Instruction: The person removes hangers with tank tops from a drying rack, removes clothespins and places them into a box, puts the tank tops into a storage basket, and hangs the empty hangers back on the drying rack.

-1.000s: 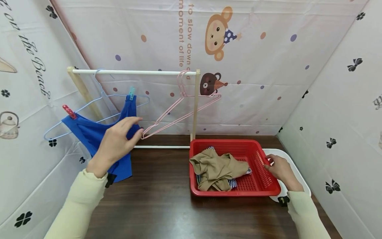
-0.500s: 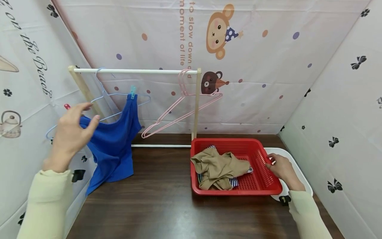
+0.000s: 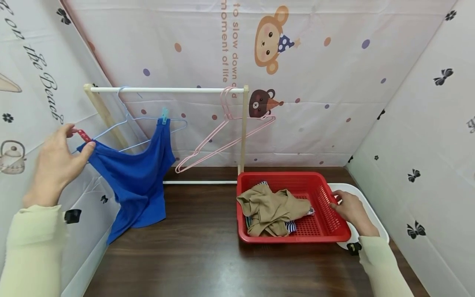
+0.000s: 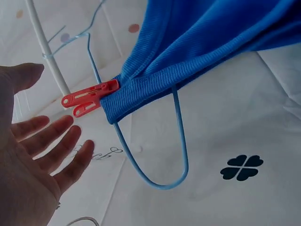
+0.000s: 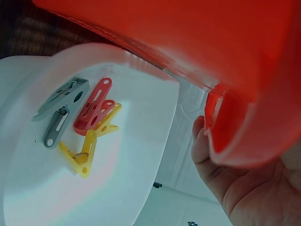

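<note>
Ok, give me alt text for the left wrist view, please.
An open left hand is beside a red clothespin clipping a blue garment to a light-blue hanger. Behind is a white backdrop with a dark clover print.

Behind and beside the dark wood-grain desk (image 3: pixel 202 233) stand white printed cloth walls (image 3: pixel 334 24); above it hang thin pink hangers (image 3: pixel 225 147).

Ribbed matt blue cloth (image 4: pixel 150 87), red plastic clip (image 4: pixel 94 94), glossy red plastic basket (image 3: pixel 297 239); glossy dark wood-grained tabletop (image 3: pixel 200 258)
</note>
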`<state>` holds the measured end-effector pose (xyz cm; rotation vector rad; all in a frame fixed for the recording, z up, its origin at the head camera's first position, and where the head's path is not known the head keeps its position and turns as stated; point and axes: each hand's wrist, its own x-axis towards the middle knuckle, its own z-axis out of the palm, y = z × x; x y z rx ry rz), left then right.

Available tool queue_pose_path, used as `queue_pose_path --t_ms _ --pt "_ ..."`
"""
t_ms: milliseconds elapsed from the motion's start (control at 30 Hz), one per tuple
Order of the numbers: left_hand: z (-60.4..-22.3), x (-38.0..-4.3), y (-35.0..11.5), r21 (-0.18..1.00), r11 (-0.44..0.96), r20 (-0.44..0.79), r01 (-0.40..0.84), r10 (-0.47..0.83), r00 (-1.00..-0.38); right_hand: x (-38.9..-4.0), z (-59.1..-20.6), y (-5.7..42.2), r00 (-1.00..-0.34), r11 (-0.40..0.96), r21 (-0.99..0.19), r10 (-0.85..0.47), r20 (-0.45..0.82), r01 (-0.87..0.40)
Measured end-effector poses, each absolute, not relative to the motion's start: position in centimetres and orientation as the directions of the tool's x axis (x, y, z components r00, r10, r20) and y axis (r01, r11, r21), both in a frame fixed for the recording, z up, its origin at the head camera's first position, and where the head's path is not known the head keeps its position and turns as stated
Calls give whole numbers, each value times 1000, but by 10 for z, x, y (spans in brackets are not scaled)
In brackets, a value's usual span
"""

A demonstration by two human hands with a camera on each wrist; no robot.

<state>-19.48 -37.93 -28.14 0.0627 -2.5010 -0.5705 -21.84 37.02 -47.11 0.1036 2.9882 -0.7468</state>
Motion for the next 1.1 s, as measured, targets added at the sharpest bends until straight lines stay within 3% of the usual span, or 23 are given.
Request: queue_pose_path --t_ms 200,400,533,767,1100 --pt "-284 -202 -392 409 912 451 -6 -208 -868 -218 -472 371 -996 880 -468 50 -75 79" --pt "-292 -208 -406 343 939 298 -28 -137 -945 -217 -473 370 -998 894 -444 44 -50 62" --pt "-297 -208 -409 321 947 241 -28 -110 -964 -218 -473 369 -999 901 -432 39 -31 49" --pt "-297 -212 -407 340 940 251 22 -68 -966 -218 -474 370 -999 903 -428 32 -16 36" --pt "-299 -223 -407 332 937 150 109 62 -987 -217 -472 370 -998 897 -439 45 -39 57"
